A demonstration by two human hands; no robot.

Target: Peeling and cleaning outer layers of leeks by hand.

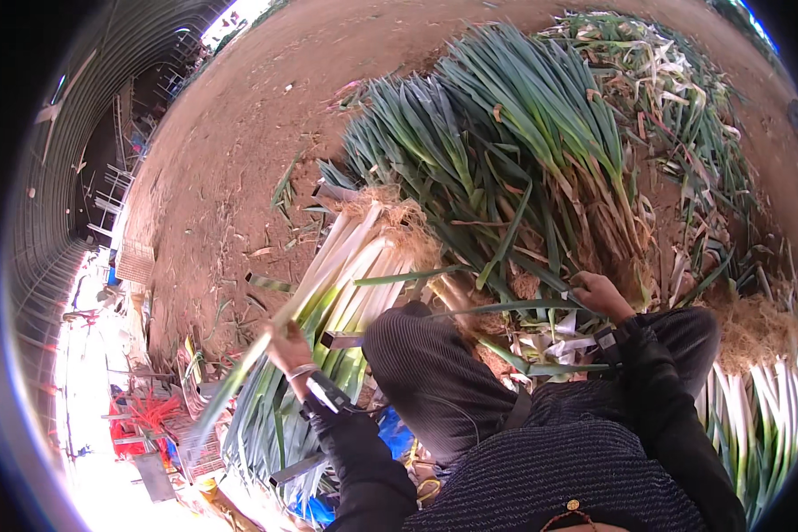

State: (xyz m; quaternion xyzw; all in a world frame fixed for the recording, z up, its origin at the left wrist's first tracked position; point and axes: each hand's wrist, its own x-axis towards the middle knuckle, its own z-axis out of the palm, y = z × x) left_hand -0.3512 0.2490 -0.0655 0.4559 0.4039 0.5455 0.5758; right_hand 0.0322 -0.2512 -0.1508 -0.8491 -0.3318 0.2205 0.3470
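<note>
My left hand [289, 348] is closed round a leek [317, 275], whose white stalk slants over a bundle of trimmed leeks [374, 282]. Its green leaves hang blurred below the hand. The bundle's roots [403, 222] point away from me, and its white stalks lie side by side. Over my right knee, my right hand [601, 294] has its fingers curled in beside the long leek leaves [541, 305]. Whatever those fingers may hold is hidden. A large heap of untrimmed leeks [528, 111] lies just beyond, green tops pointing away.
Discarded leaves and peelings [674, 97] are piled at the far right. More white-stalked leeks [758, 395] stand by my right side, roots up. Metal bars [344, 340] support the left bundle. Red strands [146, 417] lie at lower left on the dirt floor [230, 168].
</note>
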